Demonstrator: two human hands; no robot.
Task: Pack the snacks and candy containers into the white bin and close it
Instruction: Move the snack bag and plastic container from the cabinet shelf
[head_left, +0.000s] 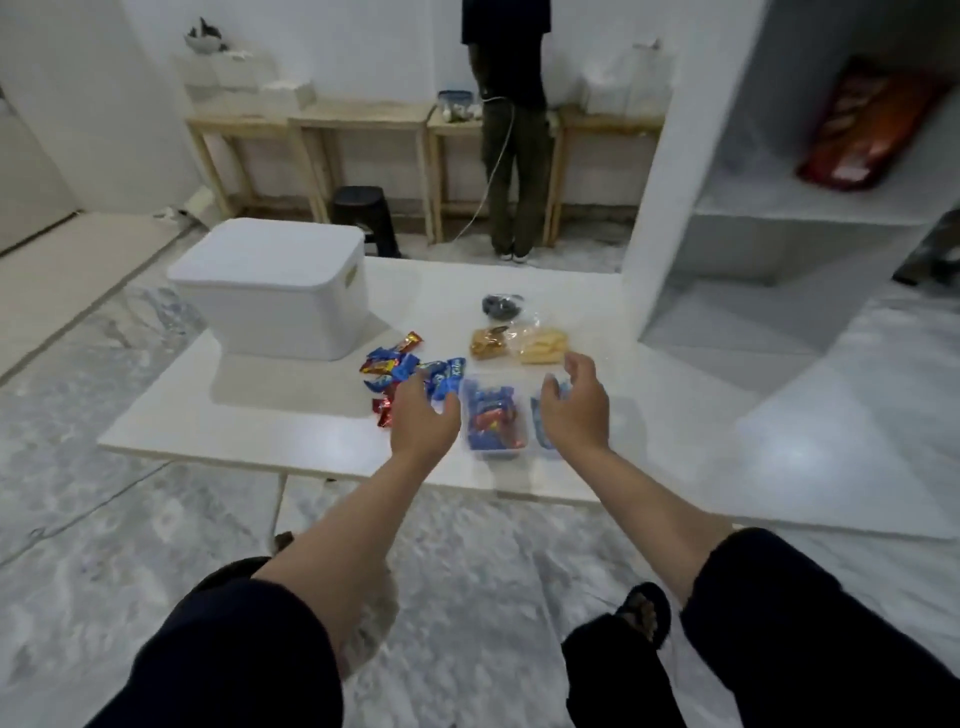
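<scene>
Low table (249, 415): lidded bin (275, 291) at its 10 o'clock corner. Loose candy bars (400, 369) just beside the bin, at its 4 o'clock. Open candy container (493, 415) at 3 o'clock of the bars; second container (545, 415) at its 3 o'clock (largely hidden behind a hand). Two snack bags (519, 343) at 12 o'clock of the containers; small dark item (501, 305) behind them. Shelf unit (779, 208) at 2 o'clock of the table.

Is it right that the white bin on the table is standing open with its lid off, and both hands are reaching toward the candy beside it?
Not quite. The head view shows the white bin with its lid on, closed. The rest holds: the left hand and right hand are both empty and reaching toward the loose candy and the clear candy container on the table.
</scene>
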